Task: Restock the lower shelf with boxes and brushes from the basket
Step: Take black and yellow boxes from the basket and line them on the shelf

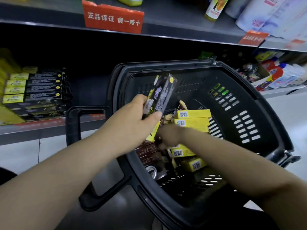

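Left forearm (74, 163) outstretched, hand (141, 113) around tilted box (163, 95)

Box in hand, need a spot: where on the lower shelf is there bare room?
The shelf looks bare between the box stack and the basket rim. Right of the basket, bottles and tins crowd it. The left hand holds the box; the right hand reaches among yellow boxes.
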Action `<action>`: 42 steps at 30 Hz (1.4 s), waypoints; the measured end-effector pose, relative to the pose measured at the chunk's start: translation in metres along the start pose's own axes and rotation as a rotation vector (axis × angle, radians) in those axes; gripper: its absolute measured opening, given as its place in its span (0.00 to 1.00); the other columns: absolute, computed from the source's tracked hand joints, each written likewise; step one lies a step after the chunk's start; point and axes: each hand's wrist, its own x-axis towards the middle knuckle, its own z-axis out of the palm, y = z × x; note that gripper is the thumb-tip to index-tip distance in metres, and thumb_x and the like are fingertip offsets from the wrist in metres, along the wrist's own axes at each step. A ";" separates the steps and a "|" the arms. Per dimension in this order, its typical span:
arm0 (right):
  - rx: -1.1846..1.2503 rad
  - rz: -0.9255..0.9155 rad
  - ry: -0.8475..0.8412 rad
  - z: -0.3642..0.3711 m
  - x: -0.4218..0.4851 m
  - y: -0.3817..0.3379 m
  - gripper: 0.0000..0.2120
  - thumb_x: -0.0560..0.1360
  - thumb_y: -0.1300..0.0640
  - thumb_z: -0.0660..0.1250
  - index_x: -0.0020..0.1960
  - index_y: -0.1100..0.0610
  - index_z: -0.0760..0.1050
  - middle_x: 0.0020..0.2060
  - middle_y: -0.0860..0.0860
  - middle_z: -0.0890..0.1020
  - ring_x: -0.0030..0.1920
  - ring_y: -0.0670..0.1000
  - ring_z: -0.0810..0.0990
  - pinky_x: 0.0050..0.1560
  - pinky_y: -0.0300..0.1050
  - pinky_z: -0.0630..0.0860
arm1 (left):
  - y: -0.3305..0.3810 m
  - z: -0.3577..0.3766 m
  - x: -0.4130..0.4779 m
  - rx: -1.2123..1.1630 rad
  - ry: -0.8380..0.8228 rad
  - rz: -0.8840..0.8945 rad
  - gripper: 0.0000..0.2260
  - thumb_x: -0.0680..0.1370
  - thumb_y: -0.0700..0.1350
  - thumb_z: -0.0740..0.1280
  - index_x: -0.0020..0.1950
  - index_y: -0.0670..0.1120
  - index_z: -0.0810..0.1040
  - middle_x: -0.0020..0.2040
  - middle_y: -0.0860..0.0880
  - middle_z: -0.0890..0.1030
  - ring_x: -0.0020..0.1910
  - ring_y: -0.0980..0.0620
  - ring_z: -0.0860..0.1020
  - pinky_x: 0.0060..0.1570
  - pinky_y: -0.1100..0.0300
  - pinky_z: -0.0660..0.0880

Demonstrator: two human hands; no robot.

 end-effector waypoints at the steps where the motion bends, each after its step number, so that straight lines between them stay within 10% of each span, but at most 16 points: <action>1: 0.105 0.016 0.093 -0.023 -0.007 0.006 0.15 0.71 0.49 0.68 0.54 0.57 0.78 0.45 0.54 0.82 0.46 0.55 0.79 0.44 0.44 0.75 | 0.000 -0.002 0.002 -0.118 -0.001 -0.052 0.14 0.75 0.58 0.61 0.57 0.54 0.70 0.50 0.55 0.80 0.49 0.55 0.79 0.53 0.48 0.75; 7: 0.914 -0.033 0.433 -0.086 -0.067 0.016 0.12 0.75 0.59 0.61 0.47 0.67 0.79 0.39 0.67 0.81 0.29 0.49 0.77 0.33 0.44 0.73 | 0.007 -0.006 0.004 -0.435 -0.013 -0.241 0.21 0.65 0.58 0.64 0.55 0.52 0.74 0.52 0.50 0.82 0.54 0.49 0.79 0.62 0.45 0.71; 15: 1.243 -0.060 0.590 -0.092 -0.076 0.007 0.14 0.78 0.51 0.61 0.39 0.59 0.75 0.22 0.47 0.75 0.19 0.44 0.67 0.21 0.34 0.62 | 0.009 0.003 0.000 -0.619 -0.085 -0.341 0.15 0.72 0.53 0.70 0.54 0.48 0.74 0.51 0.46 0.83 0.51 0.49 0.81 0.60 0.45 0.74; 21: 1.509 -0.254 0.181 -0.075 -0.069 0.028 0.25 0.70 0.38 0.66 0.54 0.58 0.74 0.42 0.54 0.81 0.36 0.47 0.82 0.36 0.37 0.78 | 0.006 0.008 -0.001 -0.351 -0.024 -0.240 0.17 0.70 0.50 0.74 0.53 0.53 0.69 0.50 0.53 0.79 0.50 0.54 0.79 0.50 0.51 0.77; 24: 1.255 -0.143 -0.270 -0.040 -0.052 0.045 0.25 0.69 0.44 0.70 0.62 0.52 0.70 0.53 0.53 0.81 0.52 0.51 0.82 0.51 0.44 0.80 | 0.008 0.009 0.001 -0.317 -0.022 -0.247 0.16 0.71 0.49 0.73 0.52 0.52 0.69 0.49 0.52 0.79 0.49 0.52 0.79 0.52 0.49 0.77; 30: -0.092 0.112 -0.758 0.066 -0.008 0.030 0.16 0.76 0.61 0.65 0.62 0.65 0.72 0.57 0.58 0.78 0.55 0.58 0.79 0.53 0.52 0.76 | 0.009 0.013 -0.001 -0.156 -0.094 -0.205 0.22 0.71 0.53 0.72 0.60 0.50 0.66 0.51 0.56 0.77 0.51 0.54 0.77 0.53 0.53 0.75; 34: -0.172 0.125 -0.759 0.075 0.008 0.025 0.03 0.76 0.64 0.63 0.48 0.63 0.75 0.46 0.58 0.76 0.47 0.55 0.74 0.55 0.52 0.73 | 0.005 0.014 -0.001 -0.129 -0.095 -0.178 0.20 0.71 0.53 0.71 0.58 0.52 0.65 0.49 0.60 0.75 0.47 0.63 0.74 0.42 0.67 0.69; 39: -0.379 -0.166 -0.582 0.082 0.013 0.032 0.06 0.78 0.60 0.62 0.45 0.58 0.76 0.26 0.46 0.75 0.36 0.50 0.73 0.34 0.39 0.68 | 0.001 0.013 0.000 -0.122 -0.098 -0.166 0.20 0.71 0.54 0.71 0.58 0.52 0.66 0.49 0.59 0.77 0.47 0.61 0.75 0.42 0.66 0.70; 42: -0.321 -0.037 -0.806 0.079 0.024 0.024 0.15 0.76 0.63 0.64 0.62 0.61 0.73 0.41 0.49 0.79 0.46 0.53 0.74 0.40 0.42 0.69 | 0.000 0.014 0.000 -0.110 -0.106 -0.155 0.21 0.71 0.54 0.71 0.59 0.52 0.66 0.50 0.59 0.77 0.48 0.62 0.75 0.41 0.67 0.69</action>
